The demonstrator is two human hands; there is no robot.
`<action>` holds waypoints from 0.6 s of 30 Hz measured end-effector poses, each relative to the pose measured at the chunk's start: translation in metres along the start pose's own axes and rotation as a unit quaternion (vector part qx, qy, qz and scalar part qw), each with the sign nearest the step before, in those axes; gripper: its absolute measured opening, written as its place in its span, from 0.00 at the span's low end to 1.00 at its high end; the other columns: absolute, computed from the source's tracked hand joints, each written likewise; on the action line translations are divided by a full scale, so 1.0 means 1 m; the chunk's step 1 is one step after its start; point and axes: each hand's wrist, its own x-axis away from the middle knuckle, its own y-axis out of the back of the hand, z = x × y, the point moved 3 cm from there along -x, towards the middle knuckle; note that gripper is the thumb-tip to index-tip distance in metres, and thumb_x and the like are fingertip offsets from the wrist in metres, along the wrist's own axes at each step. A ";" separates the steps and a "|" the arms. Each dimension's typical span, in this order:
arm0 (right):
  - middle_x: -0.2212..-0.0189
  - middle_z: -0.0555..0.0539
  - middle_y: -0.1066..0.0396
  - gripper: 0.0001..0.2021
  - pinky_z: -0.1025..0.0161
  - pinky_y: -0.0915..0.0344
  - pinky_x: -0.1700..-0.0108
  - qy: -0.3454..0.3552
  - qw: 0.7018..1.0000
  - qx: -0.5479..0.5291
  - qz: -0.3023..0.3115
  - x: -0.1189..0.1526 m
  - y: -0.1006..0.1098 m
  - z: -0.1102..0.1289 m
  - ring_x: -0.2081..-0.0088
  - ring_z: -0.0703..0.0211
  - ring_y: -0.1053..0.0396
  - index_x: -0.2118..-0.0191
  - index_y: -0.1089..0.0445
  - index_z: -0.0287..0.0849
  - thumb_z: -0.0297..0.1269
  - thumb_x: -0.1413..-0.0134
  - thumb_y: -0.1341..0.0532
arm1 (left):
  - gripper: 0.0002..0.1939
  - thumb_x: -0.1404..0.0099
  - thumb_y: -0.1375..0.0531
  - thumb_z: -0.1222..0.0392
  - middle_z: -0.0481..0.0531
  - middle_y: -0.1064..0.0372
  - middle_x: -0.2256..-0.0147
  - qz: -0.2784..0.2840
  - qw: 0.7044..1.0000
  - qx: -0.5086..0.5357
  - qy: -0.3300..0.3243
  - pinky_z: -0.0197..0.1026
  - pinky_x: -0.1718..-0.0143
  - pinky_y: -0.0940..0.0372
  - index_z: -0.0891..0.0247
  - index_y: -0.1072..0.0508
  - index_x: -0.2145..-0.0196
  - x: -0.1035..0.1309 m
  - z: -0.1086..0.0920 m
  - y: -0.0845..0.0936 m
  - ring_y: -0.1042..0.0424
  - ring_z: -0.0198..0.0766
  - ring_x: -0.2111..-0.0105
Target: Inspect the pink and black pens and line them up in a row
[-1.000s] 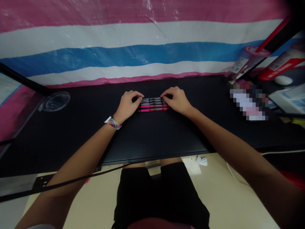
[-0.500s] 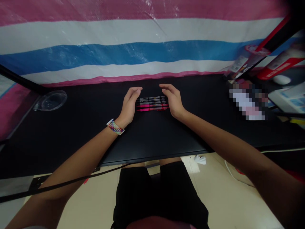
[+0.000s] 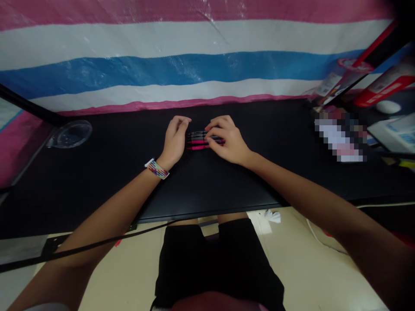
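Note:
Several pens lie side by side in a row on the black desk (image 3: 129, 181): dark pens (image 3: 196, 134) at the back and pink pens (image 3: 197, 147) nearest me. My left hand (image 3: 175, 138) rests on its edge beside the pens' left ends, its fingers slightly bent with nothing in them. A multicoloured woven band (image 3: 157, 169) circles that wrist. My right hand (image 3: 228, 140) arches over the right half of the row. Its fingers are bent and apart, the tips at the pens, covering part of them.
A clear round plastic lid or dish (image 3: 71, 134) lies at the desk's left. At the right stand a clear cup with a red rim (image 3: 355, 65), a red-and-white container (image 3: 385, 88) and a white mouse-like object (image 3: 388, 107). A striped sheet (image 3: 194, 39) hangs behind the desk.
My right hand has moved left from the pens' right ends to over the row, its fingers bending down to them. My left hand has stayed almost in place.

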 end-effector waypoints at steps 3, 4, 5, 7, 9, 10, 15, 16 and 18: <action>0.50 0.40 0.20 0.08 0.37 0.34 0.36 0.076 0.995 0.026 0.067 0.003 -0.005 0.011 0.39 0.35 0.31 0.62 0.20 0.49 0.34 0.32 0.37 | 0.18 0.18 0.42 0.39 0.54 0.20 0.53 -0.006 1.000 -0.021 -0.006 0.53 0.40 0.29 0.53 0.21 0.56 -0.002 0.003 0.005 0.23 0.49 0.49; 0.50 0.40 0.20 0.08 0.37 0.34 0.37 0.091 0.992 0.027 0.083 0.004 -0.006 0.013 0.40 0.36 0.31 0.61 0.19 0.49 0.33 0.32 0.37 | 0.18 0.17 0.42 0.39 0.54 0.21 0.53 -0.003 1.000 -0.025 -0.008 0.53 0.40 0.29 0.52 0.21 0.56 -0.002 0.003 0.005 0.23 0.49 0.49; 0.51 0.40 0.20 0.08 0.37 0.34 0.38 0.105 0.990 0.026 0.095 0.004 -0.007 0.014 0.41 0.37 0.30 0.61 0.19 0.49 0.32 0.32 0.37 | 0.18 0.17 0.42 0.39 0.54 0.21 0.53 0.001 1.000 -0.027 -0.010 0.53 0.40 0.29 0.52 0.21 0.55 -0.002 0.004 0.004 0.23 0.49 0.49; 0.52 0.41 0.21 0.07 0.39 0.34 0.41 0.126 0.986 0.023 0.109 0.005 -0.006 0.014 0.44 0.39 0.30 0.59 0.19 0.48 0.32 0.33 0.36 | 0.17 0.17 0.43 0.39 0.53 0.21 0.53 0.010 0.999 -0.031 -0.015 0.53 0.40 0.29 0.52 0.22 0.54 -0.001 0.005 0.003 0.24 0.48 0.49; 0.53 0.41 0.21 0.06 0.40 0.34 0.43 0.139 0.983 0.035 0.116 0.005 -0.005 0.013 0.46 0.39 0.30 0.54 0.18 0.47 0.35 0.33 0.33 | 0.17 0.16 0.43 0.40 0.53 0.21 0.53 0.014 0.999 -0.032 -0.017 0.52 0.40 0.29 0.52 0.22 0.54 -0.001 0.004 0.002 0.23 0.48 0.49; 0.54 0.41 0.21 0.07 0.40 0.34 0.43 0.144 0.981 0.045 0.122 0.006 -0.004 0.013 0.47 0.39 0.30 0.52 0.18 0.46 0.36 0.33 0.32 | 0.17 0.16 0.43 0.40 0.54 0.21 0.53 0.015 0.999 -0.031 -0.018 0.52 0.40 0.29 0.52 0.22 0.54 -0.001 0.003 0.001 0.23 0.48 0.49; 0.59 0.42 0.20 0.09 0.43 0.33 0.47 0.159 0.975 0.052 0.143 0.007 -0.005 0.009 0.51 0.42 0.30 0.53 0.17 0.47 0.34 0.29 0.36 | 0.15 0.17 0.41 0.43 0.54 0.20 0.52 0.039 0.998 -0.014 -0.045 0.51 0.40 0.30 0.55 0.22 0.55 0.003 -0.016 0.003 0.22 0.47 0.48; 0.58 0.42 0.21 0.09 0.44 0.32 0.47 0.162 0.977 0.044 0.134 0.006 -0.004 0.007 0.52 0.43 0.30 0.53 0.17 0.47 0.33 0.28 0.37 | 0.15 0.17 0.41 0.43 0.54 0.19 0.52 0.052 0.997 -0.023 -0.061 0.51 0.41 0.30 0.55 0.21 0.54 0.004 -0.023 0.004 0.22 0.47 0.48; 0.58 0.42 0.21 0.09 0.44 0.31 0.47 0.166 0.981 0.030 0.099 0.004 0.000 0.004 0.54 0.45 0.29 0.52 0.18 0.47 0.34 0.26 0.37 | 0.15 0.19 0.38 0.43 0.54 0.18 0.54 0.108 0.985 -0.075 -0.113 0.53 0.41 0.31 0.55 0.19 0.52 0.008 -0.038 0.005 0.22 0.48 0.50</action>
